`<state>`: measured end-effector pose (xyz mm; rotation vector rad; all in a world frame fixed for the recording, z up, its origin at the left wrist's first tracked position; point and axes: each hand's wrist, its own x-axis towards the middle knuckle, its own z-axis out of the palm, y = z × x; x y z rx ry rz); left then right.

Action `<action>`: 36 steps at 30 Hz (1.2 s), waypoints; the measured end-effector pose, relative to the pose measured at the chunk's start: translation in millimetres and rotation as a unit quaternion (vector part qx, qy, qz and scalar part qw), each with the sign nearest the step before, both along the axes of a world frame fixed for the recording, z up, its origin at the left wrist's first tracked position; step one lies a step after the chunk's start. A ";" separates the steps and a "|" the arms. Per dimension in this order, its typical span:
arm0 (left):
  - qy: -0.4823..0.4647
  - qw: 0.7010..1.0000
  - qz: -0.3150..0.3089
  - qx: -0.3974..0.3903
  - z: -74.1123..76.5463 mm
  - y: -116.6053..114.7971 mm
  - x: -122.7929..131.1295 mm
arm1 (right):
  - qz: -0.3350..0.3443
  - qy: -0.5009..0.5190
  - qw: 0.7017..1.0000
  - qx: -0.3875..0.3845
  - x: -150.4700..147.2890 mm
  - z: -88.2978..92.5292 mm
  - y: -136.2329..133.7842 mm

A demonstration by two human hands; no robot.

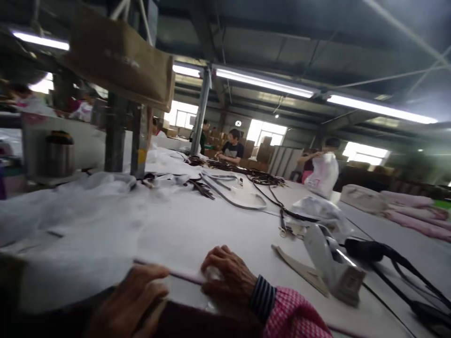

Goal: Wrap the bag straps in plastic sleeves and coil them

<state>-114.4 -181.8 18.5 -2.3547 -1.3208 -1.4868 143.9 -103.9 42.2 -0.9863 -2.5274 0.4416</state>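
Both my hands rest at the near edge of a white flat sheet or panel (169, 234) lying on the long worktable. My right hand (229, 277), in a pink checked sleeve with a striped cuff, curls its fingers over the panel's thin dark-trimmed edge. My left hand (130, 300) lies lower left, fingers bent against the same edge; what is under it is blurred. White cloth or film (70, 206) is bunched over the panel's left side.
A white hand tool (333, 267) with a black cord (387, 258) lies right of my right hand, beside a beige strip (299, 267). Dark straps and cords (246, 178) sprawl mid-table. Pink bags (416, 211) lie far right. Several people work at the far end. Steel posts (116, 136) stand left.
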 end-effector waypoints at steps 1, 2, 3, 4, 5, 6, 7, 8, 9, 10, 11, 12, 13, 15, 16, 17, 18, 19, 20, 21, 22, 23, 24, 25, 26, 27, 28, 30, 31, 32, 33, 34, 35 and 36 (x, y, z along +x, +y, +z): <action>0.024 0.999 -0.045 -0.014 5.8 15.5 15.9 | 0.008 0.019 1.000 -0.013 6.1 2.0 7.5; 0.060 0.993 -0.091 -0.044 12.3 33.1 32.3 | -0.004 0.027 0.999 -0.020 12.6 4.9 18.4; 0.100 0.984 -0.132 -0.067 18.7 52.4 49.0 | -0.035 0.025 0.999 -0.019 19.3 9.0 32.9; 0.137 0.976 -0.148 -0.087 24.1 72.5 65.1 | -0.080 0.014 0.997 -0.010 26.1 14.0 50.9; 0.178 0.967 -0.153 -0.098 27.8 92.3 79.6 | -0.130 -0.004 0.992 0.002 33.3 19.6 71.7; 0.210 0.959 -0.149 -0.114 29.5 111.0 91.7 | -0.178 -0.023 0.984 0.015 40.8 25.4 94.6; 0.233 0.954 -0.140 -0.129 29.0 127.7 100.8 | -0.223 -0.039 0.974 0.027 48.5 30.7 118.5; 0.242 0.951 -0.130 -0.143 26.7 141.9 106.8 | -0.262 -0.051 0.963 0.035 56.3 34.8 142.3; 0.240 0.950 -0.123 -0.159 22.9 153.3 109.9 | -0.295 -0.061 0.953 0.041 64.0 37.1 165.1; 0.232 0.949 -0.123 -0.173 18.5 161.9 110.8 | -0.329 -0.072 0.941 0.045 71.2 37.1 185.8; 0.218 0.949 -0.127 -0.187 14.1 167.8 110.1 | -0.358 -0.084 0.929 0.045 77.6 34.6 203.9; 0.206 0.948 -0.134 -0.200 10.4 171.4 108.5 | -0.382 -0.097 0.918 0.042 82.8 29.8 219.0; 0.198 0.946 -0.143 -0.212 7.8 173.3 106.8 | -0.400 -0.111 0.909 0.038 86.5 23.2 230.9; 0.203 0.940 -0.153 -0.228 5.5 173.7 104.3 | -0.420 -0.138 0.896 0.032 89.0 8.0 246.0; 0.209 0.938 -0.152 -0.232 5.4 173.2 103.8 | -0.425 -0.150 0.892 0.032 87.7 1.3 249.9; 0.215 0.936 -0.152 -0.234 5.3 172.6 103.7 | -0.427 -0.160 0.889 0.036 85.1 -3.5 251.9; 0.218 0.935 -0.153 -0.236 5.1 172.3 103.7 | -0.428 -0.167 0.887 0.042 81.3 -6.0 252.5; 0.212 0.936 -0.155 -0.235 4.5 172.4 103.8 | -0.425 -0.172 0.887 0.048 76.8 -5.8 251.7; 0.195 0.939 -0.157 -0.237 3.6 173.1 103.7 | -0.419 -0.175 0.889 0.054 71.6 -2.9 249.5; 0.168 0.943 -0.159 -0.241 2.5 174.6 103.3 | -0.410 -0.176 0.893 0.059 65.8 2.5 245.4; 0.130 0.946 -0.160 -0.252 1.4 177.0 102.6 | -0.398 -0.173 0.898 0.065 59.5 9.8 239.1; 0.080 0.946 -0.163 -0.270 0.7 180.2 101.6 | -0.384 -0.169 0.905 0.071 52.7 18.6 230.2; 0.018 0.940 -0.171 -0.293 0.6 184.1 100.2 | -0.367 -0.163 0.912 0.078 45.4 28.3 218.4; -0.058 0.926 -0.183 -0.325 1.2 188.5 98.5 | -0.349 -0.156 0.920 0.085 37.6 38.0 203.6; -0.146 0.899 -0.196 -0.364 2.5 193.0 96.4 | -0.331 -0.149 0.927 0.093 29.8 47.2 186.0; -0.240 0.857 -0.208 -0.406 4.4 197.2 94.1 | -0.314 -0.143 0.933 0.101 22.0 55.1 166.0; -0.330 0.803 -0.223 -0.444 6.9 200.7 91.4 | -0.294 -0.136 0.940 0.108 14.7 61.2 144.1; -0.474 0.680 -0.252 -0.500 12.4 204.7 85.6 | -0.239 -0.122 0.956 0.123 2.4 67.0 97.3; -0.523 0.630 -0.261 -0.512 15.1 205.0 82.7 | -0.191 -0.112 0.967 0.128 -2.3 66.4 73.4; -0.555 0.596 -0.265 -0.516 17.5 204.5 79.9 | -0.142 -0.108 0.977 0.118 -5.8 63.9 49.7; -0.576 0.579 -0.263 -0.513 19.6 203.4 77.5 | -0.089 -0.108 0.985 0.099 -8.2 59.8 26.4; -0.588 0.574 -0.252 -0.511 21.2 202.1 75.4 | -0.037 -0.112 0.990 0.073 -9.3 54.7 3.6; -0.595 0.575 -0.238 -0.510 22.5 200.9 73.7 | 0.009 -0.117 0.992 0.046 -9.4 49.3 -18.5; -0.596 0.579 -0.227 -0.508 23.4 200.1 72.6 | 0.041 -0.121 0.992 0.025 -8.5 44.1 -39.9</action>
